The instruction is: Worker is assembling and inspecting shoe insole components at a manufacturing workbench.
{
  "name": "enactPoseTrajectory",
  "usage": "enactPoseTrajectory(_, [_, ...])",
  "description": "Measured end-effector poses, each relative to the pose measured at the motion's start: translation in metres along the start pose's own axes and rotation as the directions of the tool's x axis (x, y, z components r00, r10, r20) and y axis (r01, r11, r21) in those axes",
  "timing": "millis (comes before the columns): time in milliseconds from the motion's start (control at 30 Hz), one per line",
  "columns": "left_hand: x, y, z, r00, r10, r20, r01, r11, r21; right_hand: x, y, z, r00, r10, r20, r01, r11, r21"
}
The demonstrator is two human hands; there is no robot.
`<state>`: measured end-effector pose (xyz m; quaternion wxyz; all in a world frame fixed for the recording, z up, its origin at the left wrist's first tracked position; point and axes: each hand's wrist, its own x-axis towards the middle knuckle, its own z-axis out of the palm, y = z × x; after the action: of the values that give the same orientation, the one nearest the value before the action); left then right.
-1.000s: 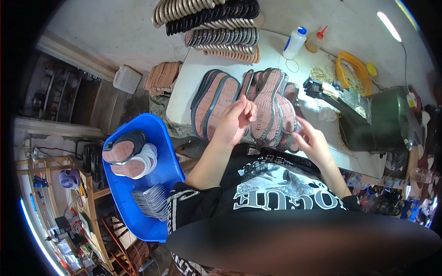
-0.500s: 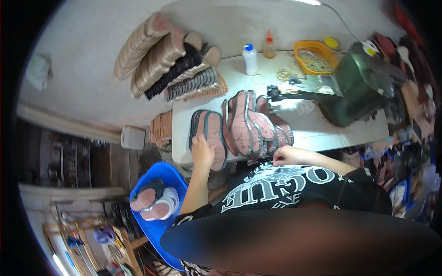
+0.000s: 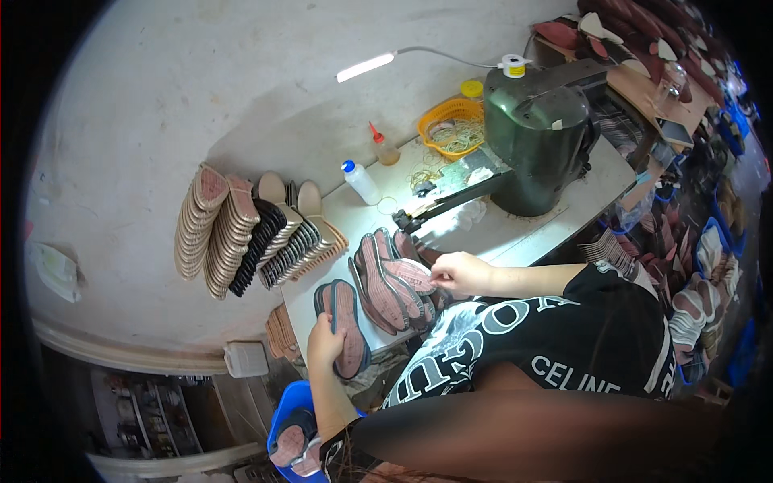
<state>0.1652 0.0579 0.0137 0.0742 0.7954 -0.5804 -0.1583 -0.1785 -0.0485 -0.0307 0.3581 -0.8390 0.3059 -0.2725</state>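
the left hand [image 3: 324, 344] has its grip clamped on the left edge of a short stack of pinkish-brown, dark-edged shoe soles [image 3: 345, 318], which lies at the near left part of a white, flat-topped desk [image 3: 555, 225]. just right of it sits a larger pile of pinkish-brown soles with grey ridged edges [image 3: 376, 282]; the right hand [image 3: 460, 274] is at that pile's right side, fingers bent together (whether they pinch a sole, i cannot tell). farther back stand a white plastic bottle with a blue cap [image 3: 363, 187] and a rounded dark green machine [image 3: 531, 153].
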Motion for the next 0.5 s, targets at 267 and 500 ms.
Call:
enactPoseTrajectory(267, [0.012,0.079,-0.057,0.891,0.446,-0.085,-0.417,0.730,-0.541,-0.005,-0.039,-0.079,0.898,0.042,0.439,-0.031,0.999,-0.032])
enactPoseTrajectory(500, [0.042,0.175,0.025,0.886,0.429,-0.178,-0.229,0.071,-0.971,0.027,-0.040,-0.098,0.946,0.131,0.296,-0.294,0.728,0.619])
